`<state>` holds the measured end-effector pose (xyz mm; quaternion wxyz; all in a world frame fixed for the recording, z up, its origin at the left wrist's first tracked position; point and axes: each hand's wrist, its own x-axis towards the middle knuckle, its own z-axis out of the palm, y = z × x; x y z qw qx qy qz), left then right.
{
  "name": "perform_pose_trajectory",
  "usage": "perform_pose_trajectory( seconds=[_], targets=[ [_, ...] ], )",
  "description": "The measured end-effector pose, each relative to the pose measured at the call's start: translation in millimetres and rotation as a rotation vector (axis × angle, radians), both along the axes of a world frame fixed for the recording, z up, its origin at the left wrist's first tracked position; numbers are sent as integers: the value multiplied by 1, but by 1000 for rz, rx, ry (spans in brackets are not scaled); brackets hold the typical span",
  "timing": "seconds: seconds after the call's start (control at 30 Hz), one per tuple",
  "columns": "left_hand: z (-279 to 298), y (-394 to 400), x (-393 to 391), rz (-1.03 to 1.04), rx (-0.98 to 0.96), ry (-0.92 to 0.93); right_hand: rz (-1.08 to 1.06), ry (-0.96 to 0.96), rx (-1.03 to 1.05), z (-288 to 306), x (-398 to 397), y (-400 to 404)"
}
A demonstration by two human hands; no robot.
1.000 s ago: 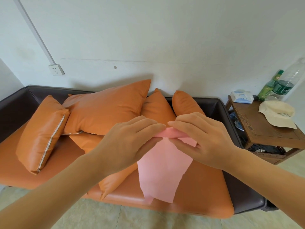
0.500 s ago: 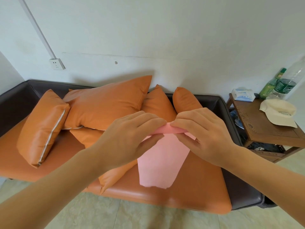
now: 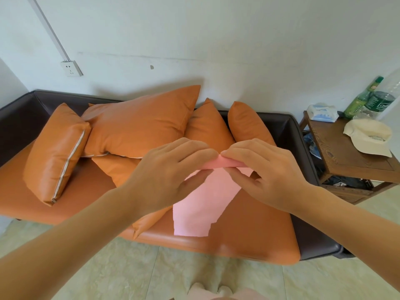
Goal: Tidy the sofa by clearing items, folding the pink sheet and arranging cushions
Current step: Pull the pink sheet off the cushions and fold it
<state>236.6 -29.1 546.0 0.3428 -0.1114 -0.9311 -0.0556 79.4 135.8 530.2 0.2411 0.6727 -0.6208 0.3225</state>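
The pink sheet (image 3: pixel 203 202) hangs in the air over the right half of the orange sofa seat (image 3: pixel 249 230). My left hand (image 3: pixel 168 176) and my right hand (image 3: pixel 266 172) pinch its folded top edge side by side, fingertips almost touching. Its lower end hangs loose above the seat's front edge. Several orange cushions lie jumbled on the sofa: a long one (image 3: pixel 140 124) leans on the backrest, one with a white zip (image 3: pixel 54 152) lies at the left, two smaller ones (image 3: pixel 246 124) stand at the right.
A dark brown sofa frame (image 3: pixel 303 152) bounds the seat. To the right stands a wooden side table (image 3: pixel 346 156) with a cream cap (image 3: pixel 368 137), a tissue pack (image 3: pixel 322 112) and bottles (image 3: pixel 381 98). Tiled floor (image 3: pixel 151 273) lies in front.
The hanging part of the pink sheet has grown shorter as it was gathered upward. Both hands stayed together on its top edge, drifting slightly up.
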Motion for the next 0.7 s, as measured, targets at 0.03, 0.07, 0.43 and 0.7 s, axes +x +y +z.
perform_pose_trajectory(
  seconds=[0.03, 0.07, 0.43, 0.7],
  targets=[
    [1, 1, 1, 7, 18, -7, -5, -6, -3, 0, 1, -1],
    [1, 2, 1, 17, 33, -13, -9, -9, -7, -1, 2, -1],
    [-4, -9, 1, -59, 143, -76, -37, -97, 161, 4, 1, -4],
    [4, -16, 4, -9, 158, -239, -40, 8, 59, -2, 1, -10]
  ],
)
